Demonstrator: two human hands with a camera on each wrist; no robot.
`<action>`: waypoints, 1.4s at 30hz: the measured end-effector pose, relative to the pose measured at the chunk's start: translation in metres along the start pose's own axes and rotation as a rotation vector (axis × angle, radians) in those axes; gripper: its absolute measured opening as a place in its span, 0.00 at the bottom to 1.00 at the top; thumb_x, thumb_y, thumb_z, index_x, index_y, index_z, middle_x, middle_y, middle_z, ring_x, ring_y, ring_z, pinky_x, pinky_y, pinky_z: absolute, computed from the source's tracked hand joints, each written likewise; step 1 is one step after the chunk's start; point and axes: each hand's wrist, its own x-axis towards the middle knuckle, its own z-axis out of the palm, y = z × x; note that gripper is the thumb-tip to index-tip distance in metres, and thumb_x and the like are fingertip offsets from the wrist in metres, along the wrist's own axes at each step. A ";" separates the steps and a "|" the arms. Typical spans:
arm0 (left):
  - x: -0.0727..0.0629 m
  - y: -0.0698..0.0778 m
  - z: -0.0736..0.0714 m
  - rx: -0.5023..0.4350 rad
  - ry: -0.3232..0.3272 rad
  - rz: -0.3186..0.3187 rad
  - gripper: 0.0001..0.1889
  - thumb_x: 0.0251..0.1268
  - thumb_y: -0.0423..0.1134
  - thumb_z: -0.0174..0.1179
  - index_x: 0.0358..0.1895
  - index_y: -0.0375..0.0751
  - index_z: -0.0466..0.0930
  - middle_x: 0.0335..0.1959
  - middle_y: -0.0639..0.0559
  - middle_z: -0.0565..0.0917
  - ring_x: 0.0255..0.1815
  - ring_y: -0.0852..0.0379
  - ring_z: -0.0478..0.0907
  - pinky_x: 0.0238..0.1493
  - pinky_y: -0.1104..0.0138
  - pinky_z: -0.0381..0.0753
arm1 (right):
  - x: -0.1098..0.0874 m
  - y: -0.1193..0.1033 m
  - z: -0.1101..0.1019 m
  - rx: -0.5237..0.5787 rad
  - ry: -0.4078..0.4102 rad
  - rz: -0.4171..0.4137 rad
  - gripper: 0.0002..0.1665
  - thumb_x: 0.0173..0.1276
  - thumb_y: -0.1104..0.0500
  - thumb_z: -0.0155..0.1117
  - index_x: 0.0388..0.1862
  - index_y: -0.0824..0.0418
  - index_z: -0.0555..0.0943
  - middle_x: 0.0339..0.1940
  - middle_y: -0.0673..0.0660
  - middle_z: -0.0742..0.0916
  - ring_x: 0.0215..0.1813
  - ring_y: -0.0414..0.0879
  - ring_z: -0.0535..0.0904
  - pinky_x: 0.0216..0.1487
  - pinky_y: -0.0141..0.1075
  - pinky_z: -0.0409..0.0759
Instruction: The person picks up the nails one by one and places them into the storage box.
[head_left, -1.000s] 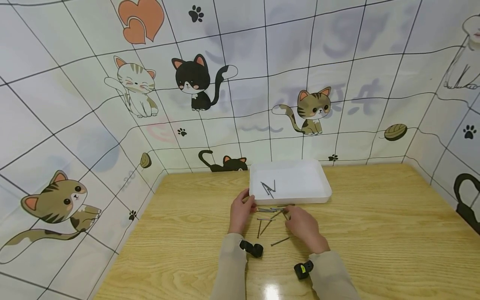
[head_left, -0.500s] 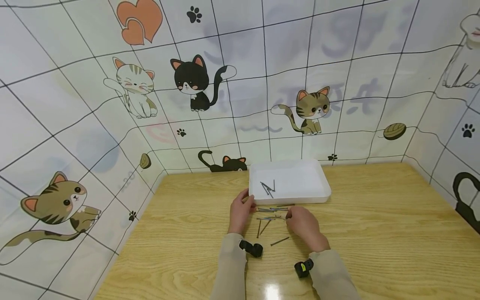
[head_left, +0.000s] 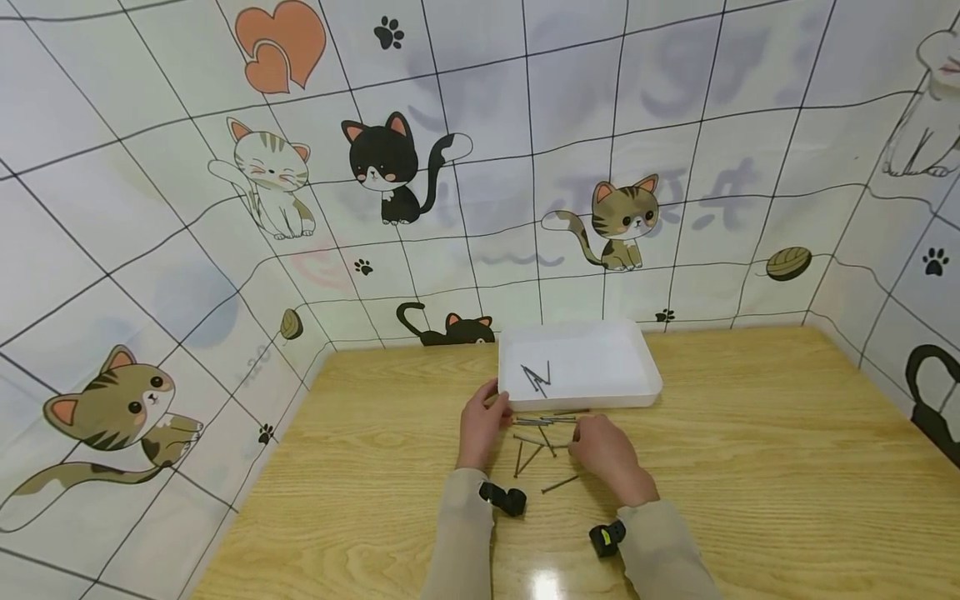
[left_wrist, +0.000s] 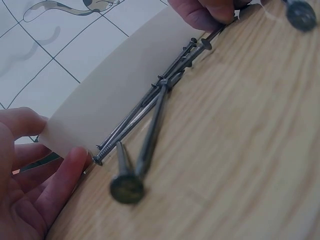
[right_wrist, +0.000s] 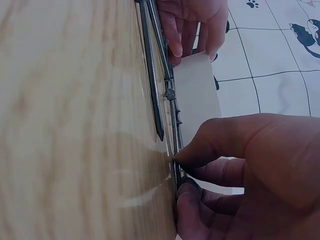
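Note:
My left hand [head_left: 482, 423] grips the near left corner of a shallow white tray [head_left: 585, 401]; its fingers and thumb show around that corner in the left wrist view. Close in front of the tray my right hand [head_left: 609, 454] pinches a nail [left_wrist: 216, 33] between thumb and fingertips, low over the table. More loose nails lie between the hands: a few along the tray's front wall, others crossing each other, and a single nail [head_left: 560, 484] nearer me. Several dark nails [head_left: 537, 379] rest inside the tray at its left side.
The wooden table [head_left: 765, 450] carries the tray near its back edge, close to a wall sheet [head_left: 510, 208] printed with cats and grid lines. Small black cameras sit on both wrists, such as the left wrist camera [head_left: 504, 497].
My right hand has shifted slightly, staying near the tray's front, and nails beside its fingertips have turned and moved toward me. The left hand keeps its hold on the tray corner.

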 end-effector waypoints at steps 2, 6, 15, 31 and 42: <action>0.000 0.000 0.000 -0.002 0.001 0.003 0.22 0.64 0.40 0.52 0.61 0.42 0.66 0.57 0.38 0.70 0.40 0.40 0.76 0.39 0.54 0.79 | -0.001 -0.001 0.000 -0.012 0.003 -0.012 0.04 0.53 0.64 0.61 0.21 0.61 0.77 0.23 0.53 0.76 0.26 0.45 0.69 0.24 0.36 0.69; -0.001 0.001 -0.001 -0.002 0.005 -0.001 0.22 0.64 0.40 0.53 0.61 0.42 0.66 0.57 0.38 0.70 0.41 0.40 0.76 0.39 0.54 0.79 | -0.002 -0.002 -0.001 -0.022 0.000 -0.028 0.04 0.52 0.65 0.61 0.21 0.61 0.76 0.23 0.53 0.76 0.27 0.46 0.69 0.25 0.37 0.70; -0.001 -0.001 0.000 -0.001 0.012 -0.019 0.23 0.64 0.39 0.52 0.62 0.39 0.65 0.57 0.38 0.70 0.40 0.40 0.76 0.39 0.54 0.79 | -0.002 -0.002 0.000 -0.028 -0.027 -0.041 0.09 0.51 0.66 0.58 0.16 0.59 0.70 0.21 0.53 0.71 0.26 0.46 0.62 0.23 0.35 0.61; 0.019 -0.035 0.001 0.018 0.049 -0.002 0.23 0.63 0.44 0.54 0.61 0.45 0.68 0.53 0.48 0.74 0.33 0.55 0.78 0.31 0.65 0.81 | -0.001 0.003 -0.005 0.001 -0.025 -0.061 0.04 0.55 0.67 0.58 0.24 0.61 0.74 0.24 0.52 0.76 0.25 0.44 0.69 0.25 0.37 0.69; 0.020 -0.034 0.001 0.021 0.056 -0.001 0.23 0.62 0.45 0.54 0.61 0.47 0.69 0.53 0.49 0.75 0.34 0.54 0.78 0.31 0.65 0.81 | 0.003 0.015 -0.012 0.087 0.039 -0.064 0.02 0.59 0.63 0.58 0.32 0.60 0.76 0.28 0.52 0.78 0.27 0.45 0.68 0.27 0.37 0.68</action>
